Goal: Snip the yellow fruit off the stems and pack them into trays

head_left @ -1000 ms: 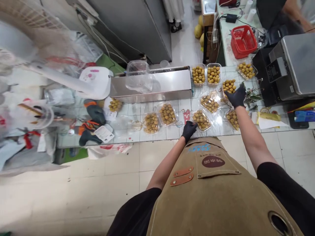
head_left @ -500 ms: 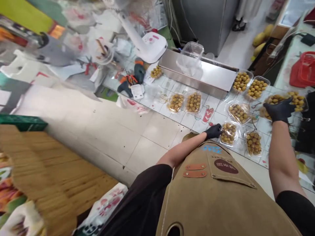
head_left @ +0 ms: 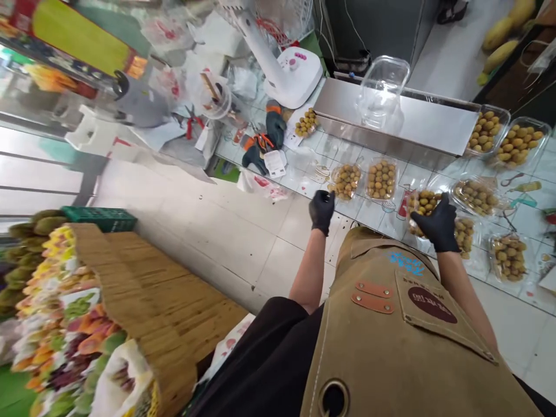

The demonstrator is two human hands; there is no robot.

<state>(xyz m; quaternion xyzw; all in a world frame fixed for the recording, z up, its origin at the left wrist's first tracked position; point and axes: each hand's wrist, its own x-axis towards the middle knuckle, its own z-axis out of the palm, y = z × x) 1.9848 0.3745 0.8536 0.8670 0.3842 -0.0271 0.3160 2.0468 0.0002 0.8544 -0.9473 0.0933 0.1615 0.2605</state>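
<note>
A long shiny metal box (head_left: 403, 124) sits at the far side of the tiled counter (head_left: 304, 162), with an empty clear tub (head_left: 382, 90) on top of it. Nearer, the right hand (head_left: 436, 223) in a black glove has its fingers wrapped around a clear box of small yellow fruit (head_left: 423, 204), held just above the counter's near edge. To the left, the gloved left hand (head_left: 322, 209) has its fingers curled loosely, holds nothing, and sits just beside another fruit box (head_left: 346, 180).

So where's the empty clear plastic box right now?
The empty clear box sits on the long steel tray at the back of the tiled counter, just right of the white fan base.
</note>
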